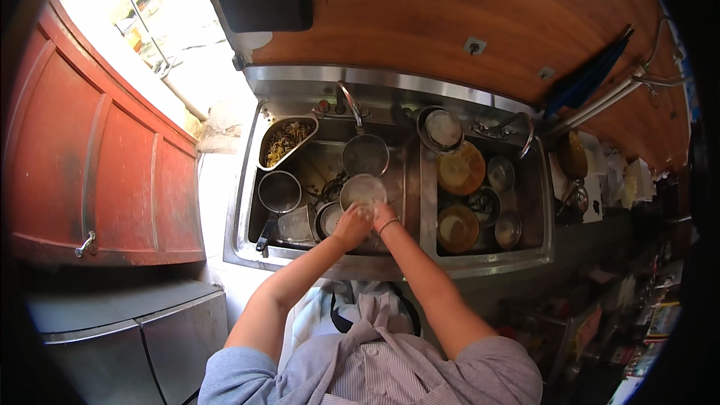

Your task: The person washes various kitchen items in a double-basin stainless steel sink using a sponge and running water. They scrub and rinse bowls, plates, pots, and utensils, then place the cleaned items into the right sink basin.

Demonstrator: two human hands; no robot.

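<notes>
Over the left basin of a stainless steel double sink (413,197), a pale round bowl (364,188) is held in my two hands. My left hand (355,225) is at its near rim, fingers bunched. My right hand (384,215), with a beaded bracelet at the wrist, grips the near right side. Fingers partly hide that rim. Just beyond is another round vessel (365,154) beneath the faucet (351,101). Left of my hands lie a perforated metal basket (295,225), a round pot (327,219) and a dark-handled pan (279,191).
A corner strainer (289,143) with food scraps sits at the back left. The right basin holds yellowish bowls (461,169) and several metal bowls (500,173). A stacked metal bowl (440,128) rests on the divider's back end. A red door (107,152) stands at left.
</notes>
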